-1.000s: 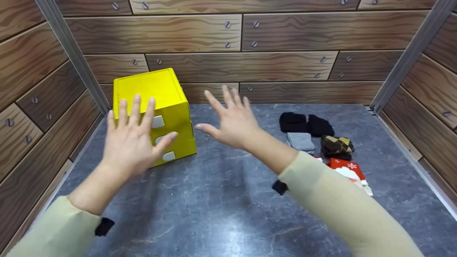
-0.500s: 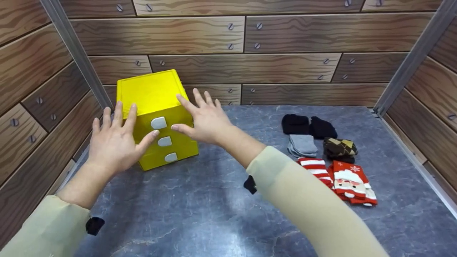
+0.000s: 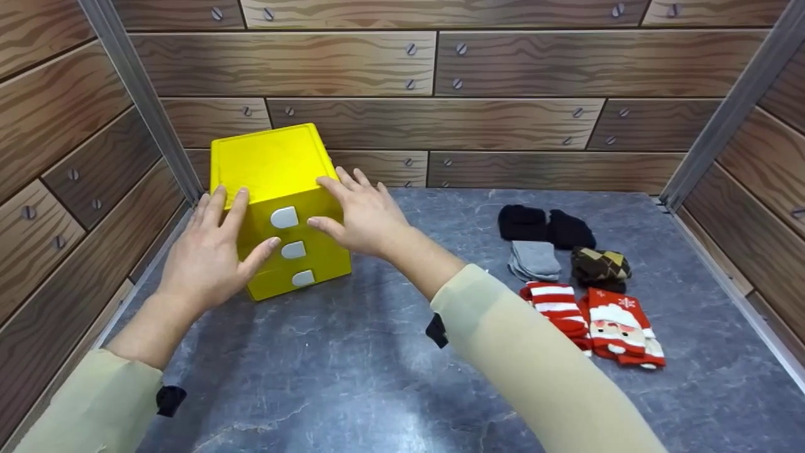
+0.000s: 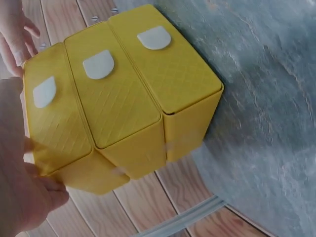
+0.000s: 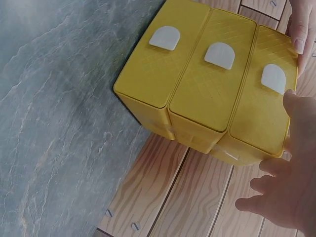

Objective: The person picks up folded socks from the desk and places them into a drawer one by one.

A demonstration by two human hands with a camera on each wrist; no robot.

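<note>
A yellow unit of three stacked drawers (image 3: 270,160) stands at the back left in the head view, each drawer front bearing a pale rounded pull tab (image 3: 284,217). My left hand (image 3: 201,258) lies along its left side, fingertips at the top front edge and thumb over the front. At the opposite upper corner is my right hand (image 3: 371,217), fingers loosely extended along the side, thumb pointing at the top drawer. In the right wrist view the right fingers (image 5: 269,168) lie right by the unit's side. All three drawers look closed in the left wrist view.
Folded socks lie at the right: two black bundles (image 3: 522,221), a grey pair (image 3: 534,260), a brown argyle pair (image 3: 600,264), red-and-white striped socks (image 3: 556,308) and red Santa socks (image 3: 619,327). Wood-patterned walls (image 3: 352,63) enclose the grey marbled surface (image 3: 339,365).
From hovering in front of the drawer unit, both hands have come to its sides, the right one moving left. The striped and Santa socks, earlier largely covered by the right arm, now show.
</note>
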